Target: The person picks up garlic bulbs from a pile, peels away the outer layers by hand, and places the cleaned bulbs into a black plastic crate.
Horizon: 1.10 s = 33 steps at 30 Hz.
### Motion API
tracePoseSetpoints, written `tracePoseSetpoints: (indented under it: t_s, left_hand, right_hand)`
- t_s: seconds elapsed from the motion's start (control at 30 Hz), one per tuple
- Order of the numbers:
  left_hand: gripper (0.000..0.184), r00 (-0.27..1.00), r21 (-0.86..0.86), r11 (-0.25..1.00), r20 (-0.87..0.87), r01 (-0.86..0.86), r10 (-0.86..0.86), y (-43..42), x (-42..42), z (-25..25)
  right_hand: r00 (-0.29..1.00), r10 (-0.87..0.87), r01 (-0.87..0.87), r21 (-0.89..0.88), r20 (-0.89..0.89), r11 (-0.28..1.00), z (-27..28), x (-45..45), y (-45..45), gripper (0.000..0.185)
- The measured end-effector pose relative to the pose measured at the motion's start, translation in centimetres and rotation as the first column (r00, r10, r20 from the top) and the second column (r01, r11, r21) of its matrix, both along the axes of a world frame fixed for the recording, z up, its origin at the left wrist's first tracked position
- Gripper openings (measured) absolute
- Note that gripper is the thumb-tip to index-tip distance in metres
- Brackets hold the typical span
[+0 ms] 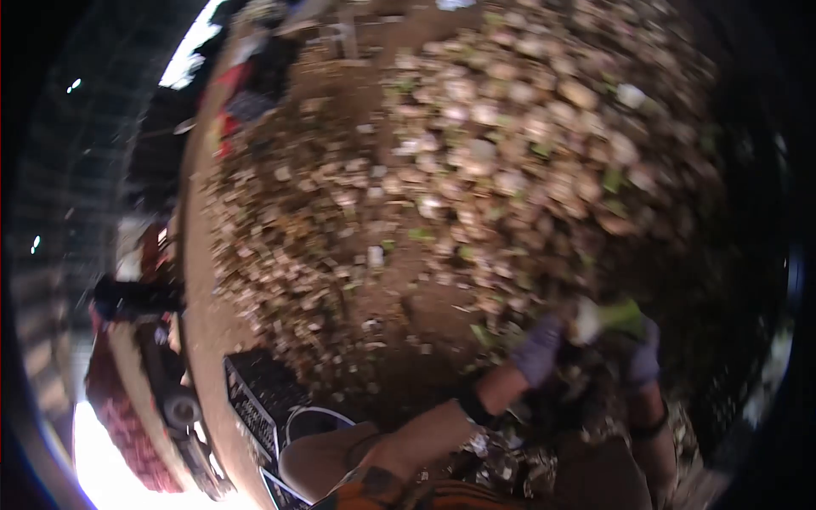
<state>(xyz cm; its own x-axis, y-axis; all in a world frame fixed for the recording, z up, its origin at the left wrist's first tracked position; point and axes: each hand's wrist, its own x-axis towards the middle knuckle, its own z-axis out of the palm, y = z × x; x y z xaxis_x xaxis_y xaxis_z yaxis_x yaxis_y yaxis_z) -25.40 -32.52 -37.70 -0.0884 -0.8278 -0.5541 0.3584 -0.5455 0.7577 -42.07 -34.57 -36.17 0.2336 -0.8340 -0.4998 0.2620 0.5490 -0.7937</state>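
My left hand (537,350), in a pale lavender glove with a dark band at the wrist, is closed at the white end of a bulb-like vegetable (586,321). Bright green leaves or stalk (625,316) run from it toward the right. At that green end is my right hand (643,355), in a similar glove. Motion blur smears its fingers, so its grip and anything else in it cannot be made out. Both hands are above my lap, at the near edge of a big heap of whitish-pink bulbs (527,127).
A lower spread of smaller pale pieces (289,229) covers the ground to the left. Beside my knee stands a black plastic crate (255,399). Peelings or scraps (501,450) lie between my legs. A loaded vehicle (136,408) and a person (136,297) are at far left.
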Motion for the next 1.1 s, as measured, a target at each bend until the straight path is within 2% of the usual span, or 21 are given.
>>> tracePoseSetpoints:
  t_s: [0.03, 0.07, 0.1, 0.13, 0.2, 0.23, 0.33, 0.4, 0.47, 0.53, 0.6, 0.67, 0.73, 0.8, 0.87, 0.9, 0.93, 1.0, 1.03, 1.07, 1.1]
  left_hand:
    - [0.039, 1.000, -0.129, 0.991, -0.007, -0.026, 0.025, 0.2, -0.3, -0.5]
    - [0.040, 0.995, -0.009, 1.000, -0.097, 0.023, -0.024, -0.1, 0.4, -2.8]
    - [0.042, 0.997, -0.081, 0.995, 0.066, 0.056, -0.050, -0.2, -0.3, -2.0]
    - [0.045, 0.970, -0.153, 0.984, 0.238, 0.092, -0.054, 0.0, -0.8, -1.3]
    - [0.051, 0.974, -0.140, 0.985, 0.214, 0.100, -0.068, 0.1, -0.1, -3.8]
    - [0.051, 0.994, 0.088, 0.996, -0.105, 0.023, -0.014, -0.1, 0.1, -4.5]
    - [0.050, 0.942, 0.279, 0.945, -0.326, 0.172, -0.075, -1.1, 0.9, 0.4]
    - [0.055, 0.953, 0.281, 0.937, -0.276, 0.207, -0.127, -1.1, 0.4, 0.1]
    - [0.057, 0.942, 0.340, 0.905, -0.300, 0.256, -0.154, -1.6, 0.4, 0.9]
    - [0.059, 0.902, 0.316, 0.906, -0.410, 0.281, -0.136, -1.8, 0.2, 0.7]
    - [0.062, 0.965, 0.245, 0.961, -0.256, 0.124, -0.059, -1.9, -0.6, 1.2]
    - [0.058, 0.920, 0.168, 0.973, -0.382, 0.158, -0.083, -1.3, -0.3, -0.9]
    - [0.054, 0.995, 0.021, 0.999, 0.080, 0.050, -0.051, -0.6, -2.1, -2.2]
    - [0.049, 0.990, 0.005, 0.993, 0.071, 0.119, -0.120, 0.0, -2.6, -1.7]
    - [0.045, 0.829, 0.193, 0.977, -0.529, -0.091, 0.182, -0.1, -2.8, -2.0]
    - [0.035, 0.770, 0.411, 0.907, -0.547, -0.093, 0.327, -0.8, -1.9, -2.2]
    - [0.035, 0.769, 0.413, 0.906, -0.548, -0.093, 0.329, -1.1, -1.4, -2.1]
    - [0.036, 0.936, 0.110, 0.984, -0.308, -0.143, 0.170, -1.2, -1.0, -1.1]
    - [0.036, 0.940, 0.136, 0.964, -0.229, -0.228, 0.255, -2.2, -1.2, 0.2]
    - [0.036, 0.939, 0.143, 0.964, -0.233, -0.225, 0.253, -2.6, -1.0, 1.1]
    - [0.034, 0.936, 0.025, 0.979, -0.289, -0.202, 0.201, -3.1, -0.7, 1.8]
  right_hand:
    - [0.972, 0.142, -0.187, -0.247, -0.189, 0.951, -1.4, -0.8, -0.3, 0.018]
    - [0.996, 0.091, -0.091, -0.054, -0.002, 0.994, -1.0, -0.6, -0.1, 0.021]
    - [0.996, -0.027, 0.033, -0.060, 0.087, 0.998, -1.8, 0.1, 0.2, 0.040]
    - [0.997, 0.050, -0.052, 0.026, 0.056, 0.998, -0.2, -0.1, -0.4, 0.051]
    - [0.998, 0.060, -0.060, -0.010, 0.030, 0.998, -0.3, -0.5, -0.3, 0.049]
    - [0.991, 0.126, -0.127, 0.031, 0.037, 0.991, 0.2, -0.8, -0.4, 0.046]
    - [0.972, 0.233, -0.235, -0.094, -0.031, 0.967, -1.8, -1.6, -0.5, 0.039]
    - [0.942, 0.267, -0.317, -0.277, -0.203, 0.907, -2.2, -2.2, -0.7, 0.038]
    - [0.945, 0.275, -0.309, -0.213, -0.175, 0.927, -2.9, -2.1, -0.8, 0.047]
    - [0.971, 0.085, -0.132, -0.203, -0.224, 0.970, -3.5, -2.2, -1.2, 0.056]
    - [0.948, 0.064, -0.106, -0.121, -0.311, 0.987, -2.9, -3.2, -1.3, 0.061]
    - [0.998, -0.054, 0.056, 0.065, -0.041, 0.996, -1.9, -4.2, -0.2, 0.059]
    - [0.978, -0.089, 0.103, -0.066, 0.186, 0.992, -1.0, -2.1, 0.2, 0.051]
    - [0.973, -0.132, 0.108, 0.135, 0.190, 0.985, 0.1, -2.2, 0.1, 0.037]
    - [0.970, -0.126, 0.107, 0.096, 0.209, 0.990, -0.3, -2.4, -0.3, 0.030]
    - [0.966, -0.118, 0.107, 0.057, 0.232, 0.993, -0.8, -2.3, -0.3, 0.024]
    - [0.966, -0.118, 0.107, 0.059, 0.231, 0.993, -1.9, -2.5, 0.0, 0.024]
    - [0.938, 0.032, -0.184, -0.419, -0.344, 0.889, -4.1, -3.4, 1.2, 0.015]
    - [0.975, -0.148, 0.131, 0.114, 0.163, 0.985, -3.1, -3.1, 1.2, 0.018]
    - [0.976, -0.152, 0.134, 0.119, 0.157, 0.984, -4.7, -3.5, 1.9, 0.018]
    - [0.996, -0.068, 0.065, -0.066, -0.053, 0.996, -8.1, -4.0, 2.8, 0.016]
